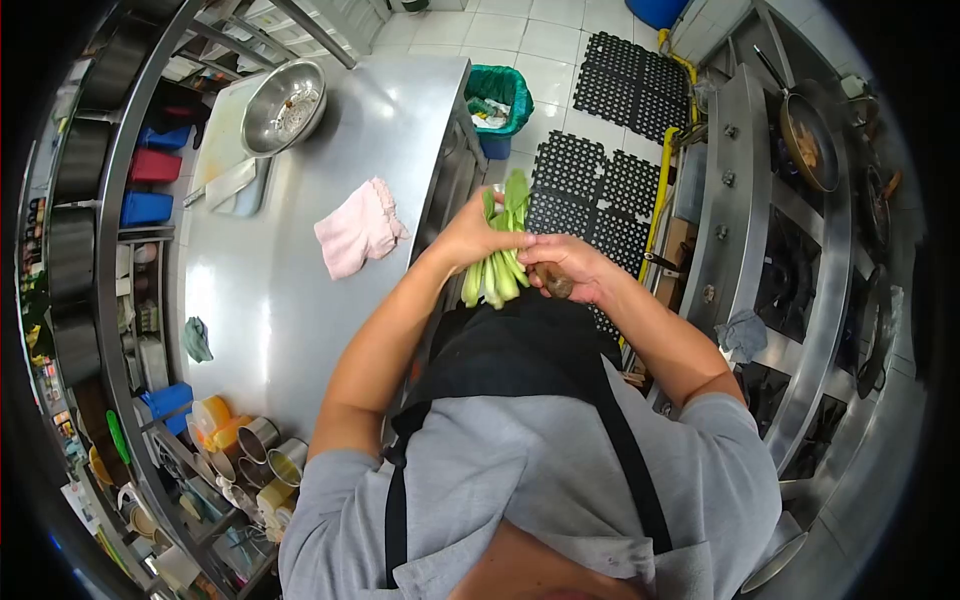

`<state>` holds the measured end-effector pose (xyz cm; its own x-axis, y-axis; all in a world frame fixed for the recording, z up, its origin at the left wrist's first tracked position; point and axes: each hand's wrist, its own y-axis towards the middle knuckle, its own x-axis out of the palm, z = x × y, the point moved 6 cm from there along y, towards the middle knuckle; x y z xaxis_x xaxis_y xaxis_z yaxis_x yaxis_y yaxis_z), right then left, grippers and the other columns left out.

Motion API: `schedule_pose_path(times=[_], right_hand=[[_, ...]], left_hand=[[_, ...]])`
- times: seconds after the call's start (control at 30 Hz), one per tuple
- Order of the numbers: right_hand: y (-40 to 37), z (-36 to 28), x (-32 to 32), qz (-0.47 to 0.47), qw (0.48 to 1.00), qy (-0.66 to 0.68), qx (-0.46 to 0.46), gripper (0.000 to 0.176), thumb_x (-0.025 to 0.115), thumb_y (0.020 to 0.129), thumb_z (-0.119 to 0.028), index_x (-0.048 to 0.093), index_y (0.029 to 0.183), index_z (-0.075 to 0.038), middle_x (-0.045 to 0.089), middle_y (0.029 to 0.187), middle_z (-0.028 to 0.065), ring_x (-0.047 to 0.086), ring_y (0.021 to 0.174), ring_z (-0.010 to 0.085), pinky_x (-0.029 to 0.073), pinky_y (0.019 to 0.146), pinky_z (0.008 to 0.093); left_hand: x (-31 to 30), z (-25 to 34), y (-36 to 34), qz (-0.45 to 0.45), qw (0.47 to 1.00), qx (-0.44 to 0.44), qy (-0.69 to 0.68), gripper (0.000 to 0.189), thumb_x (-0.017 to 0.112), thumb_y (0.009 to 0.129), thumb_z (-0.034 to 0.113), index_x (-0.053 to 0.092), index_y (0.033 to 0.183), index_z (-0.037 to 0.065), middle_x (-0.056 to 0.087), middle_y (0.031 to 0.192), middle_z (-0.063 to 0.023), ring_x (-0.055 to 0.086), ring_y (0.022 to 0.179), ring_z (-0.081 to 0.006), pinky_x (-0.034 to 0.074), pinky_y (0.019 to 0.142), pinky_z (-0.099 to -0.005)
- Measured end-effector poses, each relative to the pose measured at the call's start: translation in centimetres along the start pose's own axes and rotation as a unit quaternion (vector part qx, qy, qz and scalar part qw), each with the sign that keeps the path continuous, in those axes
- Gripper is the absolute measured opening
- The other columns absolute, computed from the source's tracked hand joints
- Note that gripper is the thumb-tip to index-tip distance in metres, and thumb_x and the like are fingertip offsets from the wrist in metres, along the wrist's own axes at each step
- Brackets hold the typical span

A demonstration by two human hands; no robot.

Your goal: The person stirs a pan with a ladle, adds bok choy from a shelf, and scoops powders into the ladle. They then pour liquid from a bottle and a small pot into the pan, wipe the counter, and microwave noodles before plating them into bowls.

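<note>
A bunch of bok choy (493, 278), with pale green stalks toward my body and green leaves pointing away, is held in front of my apron. My left hand (470, 235) is closed around it, thumb across the stalks. Close beside it, my right hand (578, 262) is closed on a brown, roundish piece of food (553, 281), possibly a mushroom; its kind is not clear. The fingertips of my right hand meet my left thumb at the edge of the bunch.
On the steel table (270, 235) at left lie a pink cloth (360, 228), a metal bowl (284, 108) and a cleaver (232, 185). A lined bin (500, 95) stands beyond the table. At right is a stove (790, 260) with a pan (809, 142).
</note>
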<state>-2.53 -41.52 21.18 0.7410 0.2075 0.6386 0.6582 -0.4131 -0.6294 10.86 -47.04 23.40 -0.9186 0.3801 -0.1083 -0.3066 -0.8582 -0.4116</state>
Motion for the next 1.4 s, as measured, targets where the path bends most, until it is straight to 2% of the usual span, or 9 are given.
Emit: schedule_pose_path(times=[0.4,0.53,0.67,0.83,0.93,1.1,1.17,1.2,1.4], right_hand=[[0.6,-2.7,-5.7,0.102,0.992,-0.012,-0.075,0.011,0.068,0.083,-0.014,0.059,0.085,-0.007,0.054,0.069,0.0004,0.055,0.054,0.0105,0.05,0.047,0.0242],[-0.9,-3.7,-5.0,0.121,0.991,0.032,-0.053,0.012,0.067,0.084,-0.014,0.06,0.088,-0.005,0.055,0.07,0.0012,0.057,0.053,0.0103,0.049,0.045,0.0236],[0.0,-2.7,-2.8,0.055,0.998,-0.004,-0.034,0.012,0.067,0.085,-0.014,0.06,0.088,-0.005,0.054,0.071,-0.0004,0.058,0.057,0.0102,0.047,0.046,0.0238],[0.4,-2.1,0.2,0.016,0.992,-0.121,-0.006,0.031,0.065,0.083,-0.011,0.061,0.113,-0.003,0.06,0.078,0.0023,0.059,0.063,0.0109,0.048,0.052,0.0241],[1.4,-1.5,0.3,0.021,0.982,-0.186,0.01,0.039,0.063,0.082,-0.008,0.055,0.12,-0.002,0.058,0.072,0.005,0.057,0.054,0.016,0.047,0.045,0.03],[0.6,-2.5,0.6,-0.038,0.979,-0.2,0.002,0.043,0.065,0.081,-0.012,0.053,0.121,-0.002,0.055,0.07,0.006,0.055,0.056,0.0165,0.045,0.044,0.0298],[0.8,-2.1,-0.6,-0.035,0.979,-0.2,0.009,0.042,0.064,0.082,-0.012,0.053,0.121,-0.002,0.056,0.07,0.0068,0.055,0.055,0.017,0.044,0.043,0.0297],[1.0,-1.7,-1.6,-0.025,0.979,-0.2,0.015,0.041,0.064,0.082,-0.012,0.053,0.121,-0.002,0.056,0.071,0.0071,0.055,0.055,0.0171,0.044,0.042,0.0297],[0.9,1.6,-4.1,0.028,0.987,-0.157,0.017,0.03,0.062,0.084,-0.016,0.055,0.111,-0.003,0.055,0.071,0.0068,0.053,0.054,0.0165,0.043,0.041,0.0288]], left_hand=[[-7.8,-2.6,-4.3,-0.085,0.991,-0.096,0.043,0.024,0.063,0.074,0.009,0.063,0.095,-0.003,0.066,0.084,-0.0076,0.063,0.071,-0.0128,0.05,0.061,-0.0241],[-14.1,-3.1,-7.0,0.056,0.919,0.053,-0.387,0.037,0.061,0.077,0.003,0.052,0.114,0.001,0.065,0.086,-0.0107,0.061,0.069,-0.0131,0.053,0.062,-0.0253],[-7.1,-0.2,-5.6,0.067,0.996,0.018,-0.057,0.048,0.077,0.075,0.014,0.054,0.115,0.002,0.064,0.083,-0.0059,0.063,0.071,-0.0144,0.052,0.064,-0.0297],[-1.6,1.3,-2.5,0.035,0.979,0.016,0.198,0.035,0.078,0.075,0.031,0.069,0.091,0.001,0.07,0.081,-0.0144,0.063,0.069,-0.0149,0.051,0.065,-0.0354],[-2.2,1.3,-3.6,0.028,0.99,0.127,0.056,0.032,0.08,0.073,0.023,0.069,0.095,0.001,0.07,0.08,-0.0086,0.062,0.074,-0.013,0.051,0.071,-0.0317],[-15.4,11.9,-18.6,0.262,0.945,0.166,0.106,0.034,0.076,0.077,0.025,0.067,0.103,0.004,0.068,0.091,-0.0066,0.063,0.08,-0.0141,0.051,0.071,-0.0316],[-22.3,17.5,-29.7,0.476,0.856,0.2,0.029,0.029,0.075,0.077,0.019,0.065,0.101,0.006,0.068,0.088,-0.0048,0.062,0.079,-0.0115,0.051,0.068,-0.0293],[-25.4,20.4,-35.2,0.588,0.743,0.267,0.175,0.033,0.076,0.076,0.033,0.069,0.093,0.006,0.069,0.081,-0.0042,0.063,0.07,-0.0143,0.051,0.065,-0.0291],[-39.8,29.1,-51.1,0.698,0.668,0.097,0.24,0.03,0.076,0.075,0.037,0.07,0.078,0.008,0.066,0.075,-0.0044,0.056,0.061,-0.0139,0.045,0.059,-0.0289]])
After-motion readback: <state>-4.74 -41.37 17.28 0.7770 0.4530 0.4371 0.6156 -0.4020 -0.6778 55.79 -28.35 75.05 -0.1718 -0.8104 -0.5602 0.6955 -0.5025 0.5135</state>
